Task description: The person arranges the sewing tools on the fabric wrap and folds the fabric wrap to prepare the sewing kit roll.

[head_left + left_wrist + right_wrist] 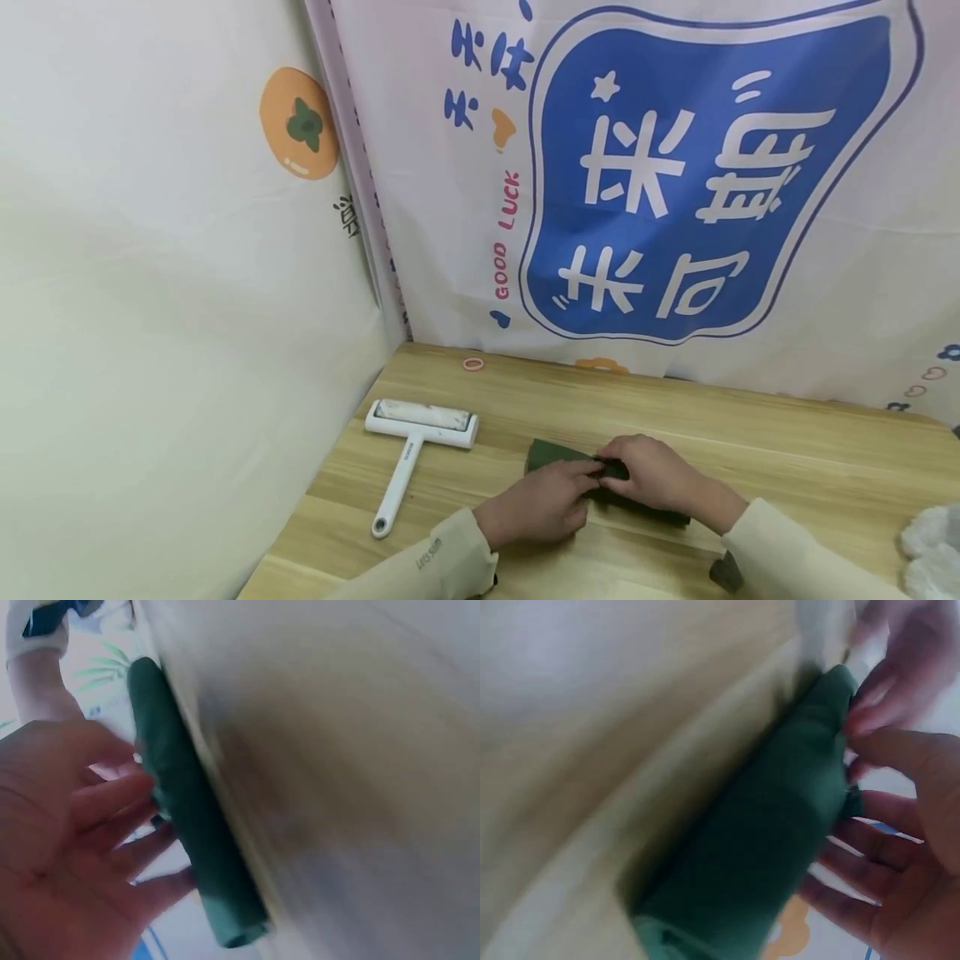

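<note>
A dark green cloth (551, 454), rolled into a long tube, lies slantwise on the wooden table. My left hand (536, 504) reaches over its near side, and its fingertips hold the middle of the roll. From the right, my right hand (656, 471) grips the cloth between thumb and fingers, close beside the left fingertips. In the left wrist view the green roll (187, 795) runs past the bent fingers. The right wrist view shows the roll's folded end (705, 930) and the fingers reaching along its far side. Some fingertips are hidden behind the cloth.
A white lint roller (420, 433) lies to the left on the wooden table (810, 467). White fluffy material (933, 550) shows at the right edge. A printed cloth backdrop (435, 250) hangs behind the table, and a pale sheet (172, 333) hangs along the left.
</note>
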`<act>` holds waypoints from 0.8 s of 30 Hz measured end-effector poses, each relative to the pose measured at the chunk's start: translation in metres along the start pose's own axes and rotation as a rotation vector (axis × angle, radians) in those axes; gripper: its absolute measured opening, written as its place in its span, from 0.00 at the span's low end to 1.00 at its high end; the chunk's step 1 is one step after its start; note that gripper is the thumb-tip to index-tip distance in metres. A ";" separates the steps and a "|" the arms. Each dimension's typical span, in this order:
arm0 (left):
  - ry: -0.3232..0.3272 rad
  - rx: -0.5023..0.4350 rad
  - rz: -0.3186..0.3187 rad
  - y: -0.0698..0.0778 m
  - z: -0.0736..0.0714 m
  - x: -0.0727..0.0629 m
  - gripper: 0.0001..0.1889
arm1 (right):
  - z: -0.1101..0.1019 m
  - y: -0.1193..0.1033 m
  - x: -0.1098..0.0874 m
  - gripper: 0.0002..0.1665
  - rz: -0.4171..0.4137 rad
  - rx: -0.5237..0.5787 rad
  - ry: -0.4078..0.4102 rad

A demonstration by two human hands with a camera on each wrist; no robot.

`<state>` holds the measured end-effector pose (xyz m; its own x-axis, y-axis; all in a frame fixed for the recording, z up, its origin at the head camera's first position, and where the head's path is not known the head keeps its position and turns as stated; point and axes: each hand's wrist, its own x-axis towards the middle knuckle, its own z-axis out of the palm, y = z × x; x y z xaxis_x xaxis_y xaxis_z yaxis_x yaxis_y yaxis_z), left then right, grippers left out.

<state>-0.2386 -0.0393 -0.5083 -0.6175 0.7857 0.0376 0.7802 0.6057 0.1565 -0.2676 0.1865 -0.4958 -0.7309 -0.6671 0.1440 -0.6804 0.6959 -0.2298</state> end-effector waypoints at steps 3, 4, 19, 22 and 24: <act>0.028 -0.131 -0.029 -0.006 -0.001 0.000 0.23 | 0.005 -0.004 -0.006 0.27 -0.014 -0.077 0.030; 0.027 -0.152 -0.039 -0.008 -0.002 0.000 0.24 | 0.007 -0.006 -0.009 0.28 -0.023 -0.095 0.047; 0.023 -0.030 0.000 -0.013 -0.006 -0.004 0.26 | 0.019 -0.018 -0.011 0.28 -0.206 -0.268 0.152; -0.002 -0.046 -0.017 -0.016 -0.006 -0.004 0.27 | 0.019 -0.014 -0.012 0.27 -0.192 -0.214 0.127; -0.013 -0.057 -0.038 -0.021 -0.006 -0.004 0.27 | 0.019 -0.008 -0.013 0.28 -0.154 -0.146 0.095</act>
<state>-0.2527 -0.0557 -0.5057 -0.6450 0.7640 0.0176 0.7489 0.6273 0.2138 -0.2512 0.1847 -0.5138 -0.6148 -0.7452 0.2584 -0.7798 0.6234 -0.0572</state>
